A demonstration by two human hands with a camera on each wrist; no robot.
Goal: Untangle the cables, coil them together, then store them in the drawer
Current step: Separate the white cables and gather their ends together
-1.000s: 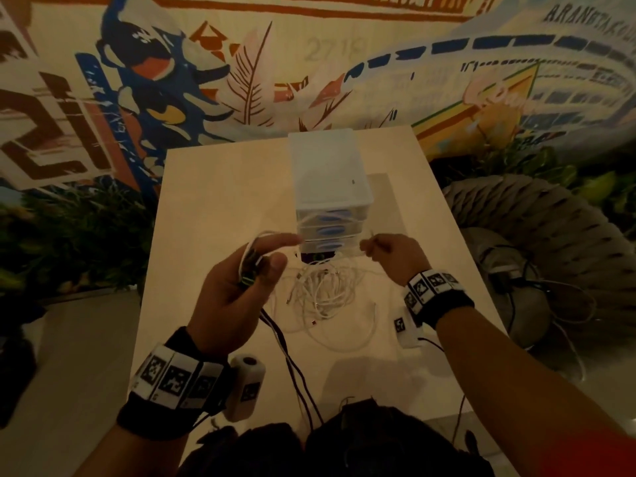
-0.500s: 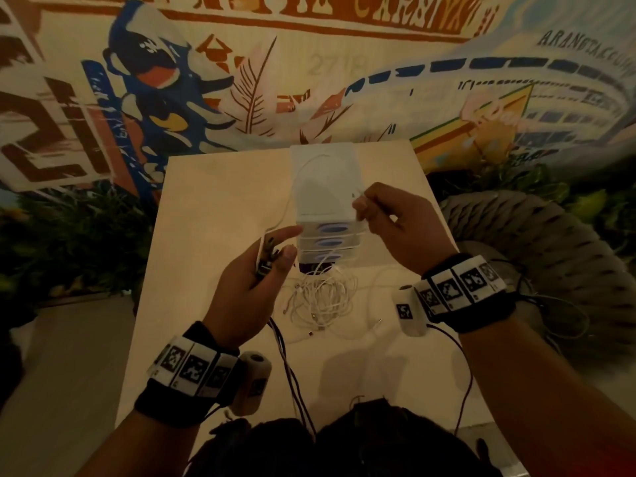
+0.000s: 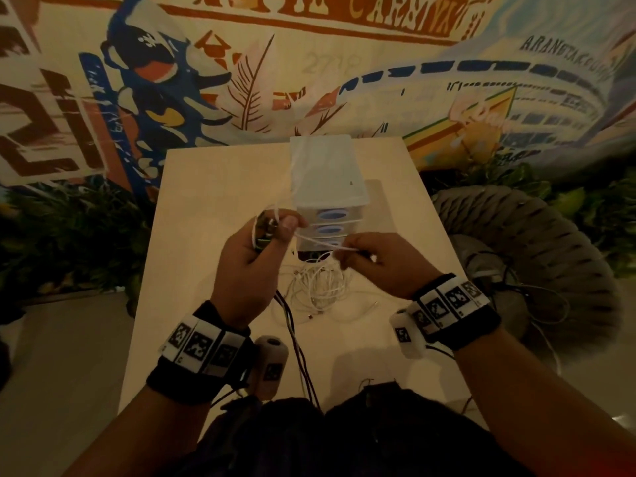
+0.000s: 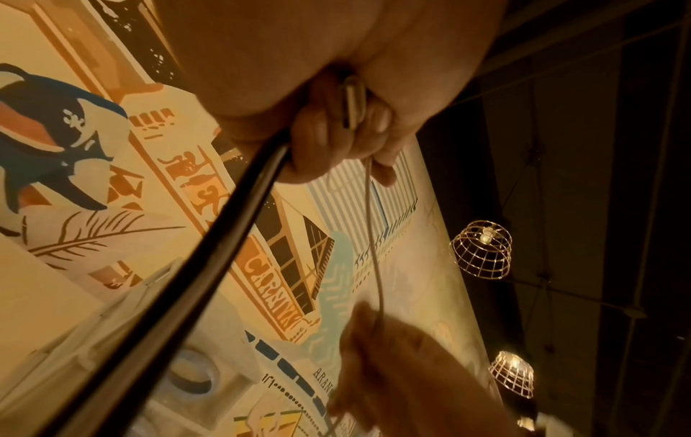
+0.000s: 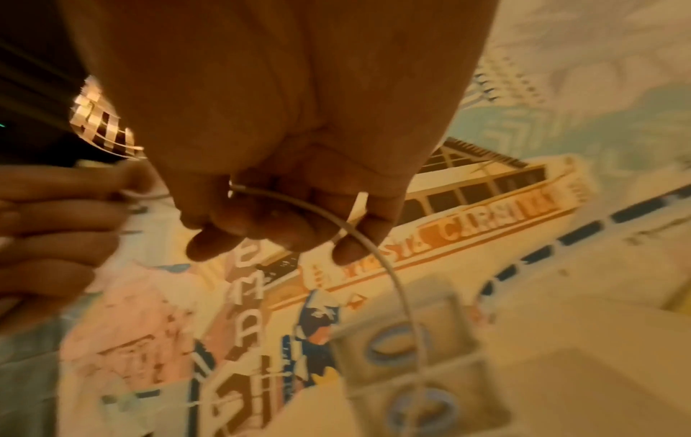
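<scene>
My left hand (image 3: 256,249) is raised above the table and grips a small bundle of cable ends with a metal plug (image 4: 353,102); a black cable (image 3: 297,352) hangs from it toward my lap. My right hand (image 3: 370,263) pinches a thin white cable (image 5: 374,245) that runs across to the left hand. A tangled heap of white cables (image 3: 318,289) lies on the table under both hands. Behind them stands a white drawer unit (image 3: 327,177) with three drawers and blue handles; the lowest drawer is partly hidden by my hands.
The light wooden table (image 3: 213,187) stands against a painted mural wall. A woven round seat (image 3: 537,256) with cables and a charger on it sits to the right. Plants line the floor on the left. Wire-cage lamps (image 4: 480,252) hang overhead.
My right hand has come down and back from beside the drawer unit's top, still pinching the white cable. My left hand has risen a little and holds its bundle.
</scene>
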